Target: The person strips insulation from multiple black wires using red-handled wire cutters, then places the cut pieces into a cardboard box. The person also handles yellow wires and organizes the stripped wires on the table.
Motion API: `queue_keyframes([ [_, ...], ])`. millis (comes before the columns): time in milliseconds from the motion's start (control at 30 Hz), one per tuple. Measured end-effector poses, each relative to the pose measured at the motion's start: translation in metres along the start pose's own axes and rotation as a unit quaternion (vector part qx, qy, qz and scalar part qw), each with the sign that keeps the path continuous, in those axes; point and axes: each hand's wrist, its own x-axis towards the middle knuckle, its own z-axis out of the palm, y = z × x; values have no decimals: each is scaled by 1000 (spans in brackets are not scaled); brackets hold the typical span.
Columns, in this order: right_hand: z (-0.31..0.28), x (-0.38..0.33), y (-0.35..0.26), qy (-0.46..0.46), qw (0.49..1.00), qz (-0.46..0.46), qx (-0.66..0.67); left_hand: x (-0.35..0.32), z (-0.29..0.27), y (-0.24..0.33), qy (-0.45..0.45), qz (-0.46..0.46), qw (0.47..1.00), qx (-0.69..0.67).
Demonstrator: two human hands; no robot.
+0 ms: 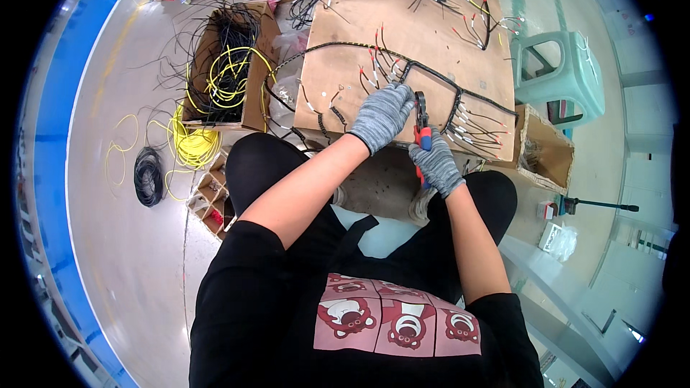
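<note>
Pale workshop floor surrounds a low wooden counter, seen from the head of a seated person whose knees flank its near edge. Supplies stand within reach on both sides: at left, a cardboard box of loose black wires, with a yellow cable coil and a black cable coil on the floor; at right, a green stool and a second cardboard box. Across the counter arcs a black wiring harness, probably laid flat so that its branches and tagged leads spread apart without tangling. The gloved left hand rests at the near edge, fingers curled in beside a short branch, apparently to steady the work; whether they pinch a wire cannot be told. The gloved right hand has its fingers wrapped around the red-and-blue handles of pliers, held upright so that the head reaches the left fingertips. Whether the tool's jaws grip anything is too small to tell. Relative to the fingers, the harness trunk lies just beyond the left fingertips; its second branch, with a fan of white-tagged leads, lies to the right of the pliers, beyond the right hand.
</note>
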Motion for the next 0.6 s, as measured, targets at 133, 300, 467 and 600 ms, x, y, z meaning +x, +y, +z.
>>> queue_keyframes([
  [133,1,4,-4,29,999,-17,-28,-1,-1,-1,9,-5,1000,-14],
  [300,1,6,10,17,998,-62,11,-4,-2,-3,19,-15,998,-51],
  [467,3,2,25,-35,978,-39,201,-13,8,-25,191,-16,969,-156],
  [600,-11,-3,20,-33,958,-38,283,-23,1,-20,216,-218,862,-405],
])
